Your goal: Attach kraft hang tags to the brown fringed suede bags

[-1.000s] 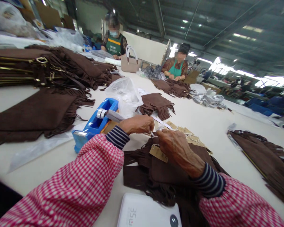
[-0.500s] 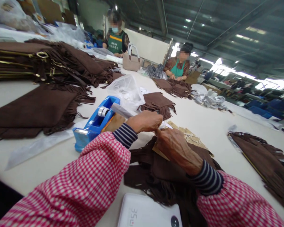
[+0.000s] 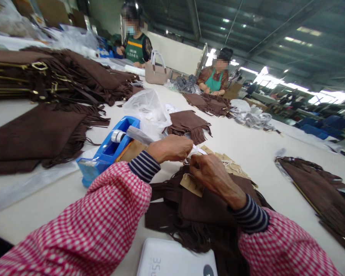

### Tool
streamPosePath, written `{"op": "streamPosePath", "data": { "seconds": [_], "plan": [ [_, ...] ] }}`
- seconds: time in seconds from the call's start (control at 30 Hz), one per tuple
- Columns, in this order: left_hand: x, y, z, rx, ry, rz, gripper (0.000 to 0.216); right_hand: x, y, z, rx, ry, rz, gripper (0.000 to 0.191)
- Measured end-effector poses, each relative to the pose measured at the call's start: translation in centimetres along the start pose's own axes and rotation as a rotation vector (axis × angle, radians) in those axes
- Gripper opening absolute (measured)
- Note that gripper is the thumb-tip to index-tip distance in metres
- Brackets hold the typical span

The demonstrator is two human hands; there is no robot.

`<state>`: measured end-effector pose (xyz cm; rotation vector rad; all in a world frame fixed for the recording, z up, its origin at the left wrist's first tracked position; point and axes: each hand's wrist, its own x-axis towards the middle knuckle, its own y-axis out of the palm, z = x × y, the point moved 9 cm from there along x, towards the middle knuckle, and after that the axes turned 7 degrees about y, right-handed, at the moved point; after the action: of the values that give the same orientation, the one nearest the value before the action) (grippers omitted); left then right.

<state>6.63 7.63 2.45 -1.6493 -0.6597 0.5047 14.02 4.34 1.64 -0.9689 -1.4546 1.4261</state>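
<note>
A dark brown fringed suede piece lies on the white table right in front of me. Both my hands meet just above its far edge. My left hand is closed in a pinch, its fingertips against those of my right hand, which is closed too. Between them is something small and pale that I cannot make out. A tan paper tag hangs under my right hand, resting on the suede. More tan tags lie just beyond my hands.
A blue tape dispenser stands left of my hands, a clear plastic bag behind it. Stacks of brown fringed pieces fill the left side, another at right. A white device sits near me. Two people work at the far end.
My hands have stayed together over the suede piece, shifting only slightly. The tan tag shows again under my right hand. The camera has drifted a little.
</note>
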Motion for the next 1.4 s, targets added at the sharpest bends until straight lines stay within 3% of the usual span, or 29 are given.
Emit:
{"op": "streamPosePath", "data": {
  "seconds": [0.33, 0.67, 1.0, 1.27, 1.4],
  "plan": [
    [-0.1, -0.1, -0.4, 0.059, -0.001, -0.011, 0.02, 0.4, 0.0, 0.9, 0.09, 0.005, -0.015, 0.018],
    [0.0, 0.0, 0.3, 0.004, 0.019, -0.02, 0.02, -0.3, 0.5, -0.1, 0.248, -0.012, -0.071, 0.017],
    [-0.6, -1.2, -1.3, 0.06, -0.022, -0.032, 0.019, -0.2, 0.3, -0.2, 0.144, 0.029, 0.002, 0.02],
    [-0.7, -1.3, -1.3, 0.057, -0.025, -0.014, 0.017, 0.6, 0.7, -0.4, 0.403, 0.013, 0.01, 0.012],
    [-0.7, -1.4, -1.3, 0.002, -0.02, 0.009, 0.019, 1.0, 1.1, -1.4, 0.56, 0.02, -0.067, 0.01]
  ]
}}
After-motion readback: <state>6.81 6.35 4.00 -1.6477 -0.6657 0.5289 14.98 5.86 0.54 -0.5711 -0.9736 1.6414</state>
